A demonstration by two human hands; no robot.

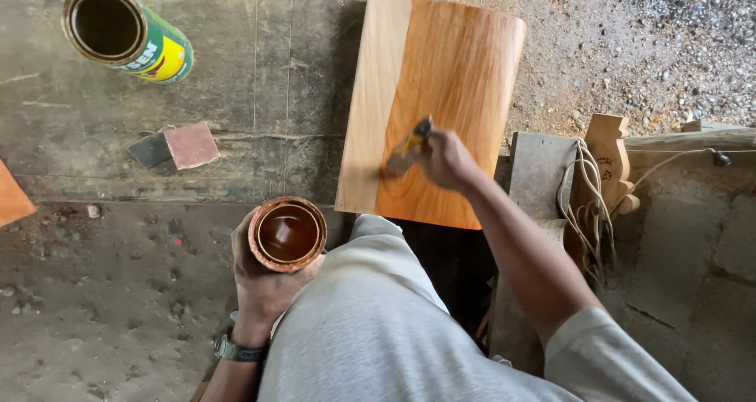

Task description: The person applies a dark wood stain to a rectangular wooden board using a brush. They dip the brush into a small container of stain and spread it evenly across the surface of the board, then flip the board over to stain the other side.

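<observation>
Wooden board [441, 95]: flat rectangle with rounded far corners, lying on the worktop, long axis running away from the viewer. Wide right part glossy orange-brown and wet-looking, grain showing; narrow left strip pale and dull, uncoated.

Brush [408, 151]: small, yellowish handle, dark ferrule, bristles pressed onto the board near its lower middle, close to the line between coated and bare wood; gripped in the right hand [447, 159], slanting down to the left.

Small tin [288, 233]: round, open, rim and sides smeared rusty orange, filled with dark brown liquid; upright, left of the board's near corner, cupped from below in the left hand [264, 284].
</observation>
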